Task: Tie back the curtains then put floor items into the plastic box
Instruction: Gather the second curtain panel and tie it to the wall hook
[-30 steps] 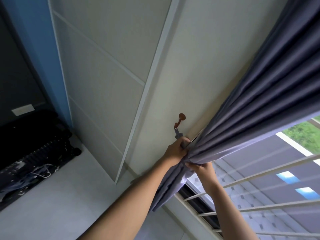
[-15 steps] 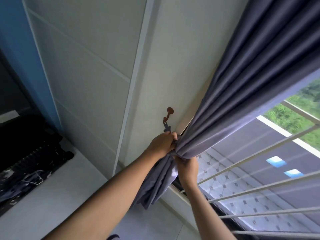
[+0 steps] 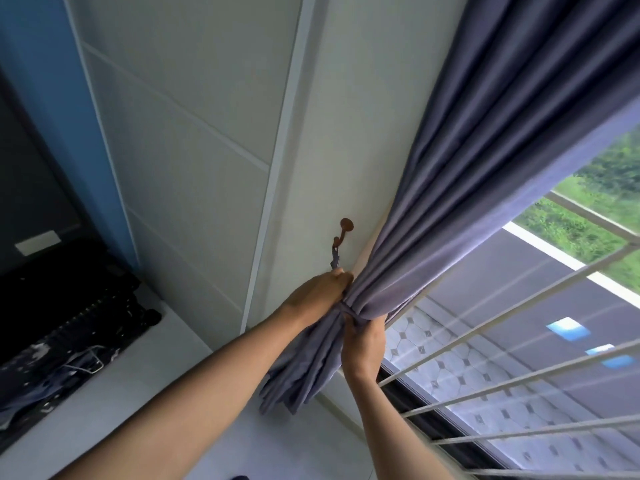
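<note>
Curtain: the grey-purple curtain [image 3: 485,188] hung at the right, gathered into a tight bunch beside the wall, its loose tail [image 3: 304,368] drooping below the bunch.
Tie-back: a narrow band of the same cloth [image 3: 349,310] ran round the bunch; a short strip [image 3: 335,259] hung from the brown wall hook [image 3: 343,230] just above the hands.
Left hand: the left hand [image 3: 320,292] was curled on the left side of the bunch, fingers closed on the cloth just under the hook.
Right hand: the right hand [image 3: 363,344] gripped the bunch from beneath, fingertips pinching at the band.
Done so far: judging from this, the curtain was gathered and the band wrapped, but whether it was fastened could not be told.
Left to do: securing the tie; any second curtain was out of view.
Floor items: dark clutter [image 3: 69,334] lay at the far left on the pale floor [image 3: 145,386], untouched.
Plastic box: not visible.
</note>
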`<state>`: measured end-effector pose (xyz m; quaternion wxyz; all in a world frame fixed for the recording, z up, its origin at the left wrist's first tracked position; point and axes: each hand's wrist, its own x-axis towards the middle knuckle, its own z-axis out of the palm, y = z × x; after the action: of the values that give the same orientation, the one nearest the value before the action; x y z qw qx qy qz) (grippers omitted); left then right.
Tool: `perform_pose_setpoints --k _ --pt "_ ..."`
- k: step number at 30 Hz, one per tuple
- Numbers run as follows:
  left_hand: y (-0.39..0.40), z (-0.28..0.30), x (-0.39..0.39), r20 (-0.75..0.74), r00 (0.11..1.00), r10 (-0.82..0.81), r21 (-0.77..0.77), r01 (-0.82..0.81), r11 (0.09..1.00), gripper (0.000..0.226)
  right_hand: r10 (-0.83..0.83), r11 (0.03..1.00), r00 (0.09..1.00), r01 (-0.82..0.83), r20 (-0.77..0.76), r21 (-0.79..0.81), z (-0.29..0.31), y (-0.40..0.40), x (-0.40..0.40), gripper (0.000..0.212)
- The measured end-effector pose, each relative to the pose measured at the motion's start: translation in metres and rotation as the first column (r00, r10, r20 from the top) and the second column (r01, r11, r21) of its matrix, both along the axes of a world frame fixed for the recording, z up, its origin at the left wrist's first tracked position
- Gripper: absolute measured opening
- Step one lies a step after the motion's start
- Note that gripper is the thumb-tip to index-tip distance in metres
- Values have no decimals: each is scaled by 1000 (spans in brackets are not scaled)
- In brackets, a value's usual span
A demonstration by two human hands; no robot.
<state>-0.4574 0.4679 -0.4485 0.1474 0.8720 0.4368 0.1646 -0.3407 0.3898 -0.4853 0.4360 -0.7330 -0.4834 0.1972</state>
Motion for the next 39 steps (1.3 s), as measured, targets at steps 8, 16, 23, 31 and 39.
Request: perform_pose_setpoints --k 8,16,23,31,39 --pt "-19 5 -3 -2 988 152 126 -151 980 11 -18 999 995 22 103 -34 -8 3 -3 10" --pt "-26 0 -12 -67 946 316 263 -289 920 20 55 996 983 -40 178 -85 -7 4 -6 15" --pt "-23 1 -7 -41 935 353 328 -321 888 24 91 994 972 -74 216 -84 -6 10 1 19" --pt "-25 13 -7 82 892 444 298 -447 843 11 139 989 966 -125 219 -73 -2 10 5 20" --pt "-36 -1 -7 334 896 294 -118 -270 956 22 149 988 969 -140 198 -58 0 8 7 19"
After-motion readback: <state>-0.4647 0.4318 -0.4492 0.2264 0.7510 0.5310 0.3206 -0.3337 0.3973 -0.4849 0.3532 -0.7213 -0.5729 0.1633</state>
